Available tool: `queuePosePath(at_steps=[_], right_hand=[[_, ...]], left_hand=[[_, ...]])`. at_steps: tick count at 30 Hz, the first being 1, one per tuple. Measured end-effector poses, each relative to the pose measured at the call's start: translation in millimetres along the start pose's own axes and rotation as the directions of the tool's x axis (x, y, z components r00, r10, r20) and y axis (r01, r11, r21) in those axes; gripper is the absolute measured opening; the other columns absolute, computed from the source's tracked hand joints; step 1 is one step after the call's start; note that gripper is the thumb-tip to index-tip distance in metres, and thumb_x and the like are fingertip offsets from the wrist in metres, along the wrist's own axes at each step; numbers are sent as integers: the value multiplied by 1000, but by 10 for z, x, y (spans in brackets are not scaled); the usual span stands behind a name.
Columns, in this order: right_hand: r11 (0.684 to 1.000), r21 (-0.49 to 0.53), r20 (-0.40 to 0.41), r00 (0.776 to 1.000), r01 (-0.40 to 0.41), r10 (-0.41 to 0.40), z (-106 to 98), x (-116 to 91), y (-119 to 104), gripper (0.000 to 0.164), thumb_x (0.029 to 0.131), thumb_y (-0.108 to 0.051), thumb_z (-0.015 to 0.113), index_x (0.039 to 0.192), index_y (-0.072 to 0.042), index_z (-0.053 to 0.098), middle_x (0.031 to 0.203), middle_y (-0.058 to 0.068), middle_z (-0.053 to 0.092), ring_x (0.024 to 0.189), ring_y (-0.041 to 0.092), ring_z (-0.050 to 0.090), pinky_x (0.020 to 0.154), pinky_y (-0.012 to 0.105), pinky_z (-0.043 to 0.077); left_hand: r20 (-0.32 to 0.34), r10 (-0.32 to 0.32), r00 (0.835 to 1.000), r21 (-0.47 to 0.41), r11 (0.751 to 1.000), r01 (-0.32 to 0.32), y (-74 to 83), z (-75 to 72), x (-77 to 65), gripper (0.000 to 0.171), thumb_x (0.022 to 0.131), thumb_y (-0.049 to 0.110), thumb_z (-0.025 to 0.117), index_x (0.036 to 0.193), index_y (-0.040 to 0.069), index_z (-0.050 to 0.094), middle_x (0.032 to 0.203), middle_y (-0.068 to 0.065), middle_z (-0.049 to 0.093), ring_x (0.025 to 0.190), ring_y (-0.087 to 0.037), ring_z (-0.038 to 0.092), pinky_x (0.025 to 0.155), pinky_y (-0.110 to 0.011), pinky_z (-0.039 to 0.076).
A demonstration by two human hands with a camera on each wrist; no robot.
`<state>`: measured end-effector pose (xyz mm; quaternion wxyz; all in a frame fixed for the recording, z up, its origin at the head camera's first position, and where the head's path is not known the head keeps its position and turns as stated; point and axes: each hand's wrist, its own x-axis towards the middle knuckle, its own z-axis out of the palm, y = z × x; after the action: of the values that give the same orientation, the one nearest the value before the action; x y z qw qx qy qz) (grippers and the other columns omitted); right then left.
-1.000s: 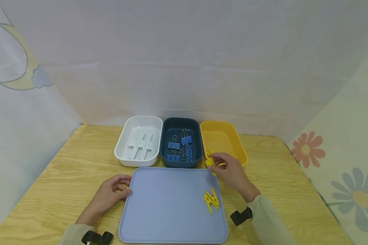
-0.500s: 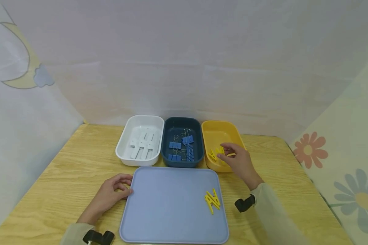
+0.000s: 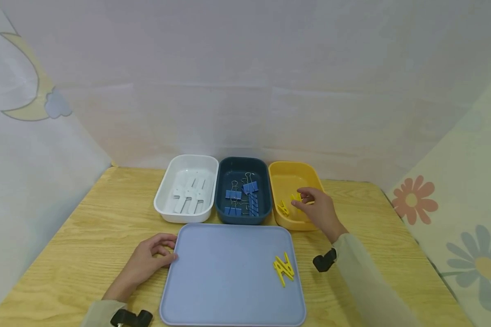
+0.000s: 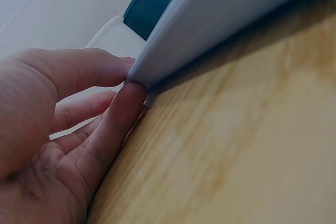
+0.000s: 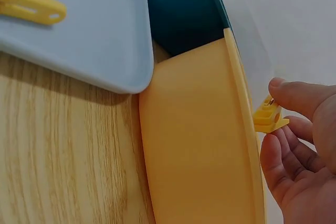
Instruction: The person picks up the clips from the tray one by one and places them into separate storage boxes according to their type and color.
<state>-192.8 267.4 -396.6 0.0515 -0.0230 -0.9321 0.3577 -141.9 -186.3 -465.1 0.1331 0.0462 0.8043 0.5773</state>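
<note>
My right hand (image 3: 320, 209) pinches a yellow clothespin (image 5: 270, 116) between thumb and fingertips, just over the yellow bin (image 3: 292, 170). In the right wrist view the clothespin overlaps the bin's rim. Another yellow clothespin (image 3: 283, 208) lies inside that bin at its left. My left hand (image 3: 147, 256) holds the left edge of a pale blue-grey tray (image 3: 225, 277); the left wrist view has the thumb and a finger (image 4: 118, 116) meeting at its rim. Near the tray's right edge lie two more yellow clothespins (image 3: 283, 269), overlapping.
Side by side behind the tray stand a white bin (image 3: 163, 200) with several white pieces, a dark blue bin (image 3: 222, 169) with several blue binder clips (image 3: 233, 194), and the yellow bin. A fabric backdrop (image 3: 229, 113) encloses the wooden table (image 3: 376, 236).
My right hand has moved from the tray's upper right corner to above the yellow bin. One clothespin has come to lie in the bin. The left hand stays at the tray.
</note>
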Motion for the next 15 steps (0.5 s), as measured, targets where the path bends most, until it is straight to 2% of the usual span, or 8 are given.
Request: queuePosePath(at_steps=[5,15], right_hand=[[1000,-25,9,1000,-2,2,12,74,41,47,88,-24,71,128,-3,59,114,18,61,99,28,60,75,32,54],[997,-50,61,996,-60,63,30,184,67,49,88,-24,71,129,-2,57,116,19,61,100,29,58,80,35,55]], left_hand=[[-5,-23,1000,1,1000,23,1,-6,7,47,80,10,75,124,4,59,111,-16,61,77,-9,62,68,-26,58],[8,-3,1000,-29,1000,3,7,-3,0,50,81,10,75,126,1,57,113,-18,61,77,-9,61,67,-26,58]])
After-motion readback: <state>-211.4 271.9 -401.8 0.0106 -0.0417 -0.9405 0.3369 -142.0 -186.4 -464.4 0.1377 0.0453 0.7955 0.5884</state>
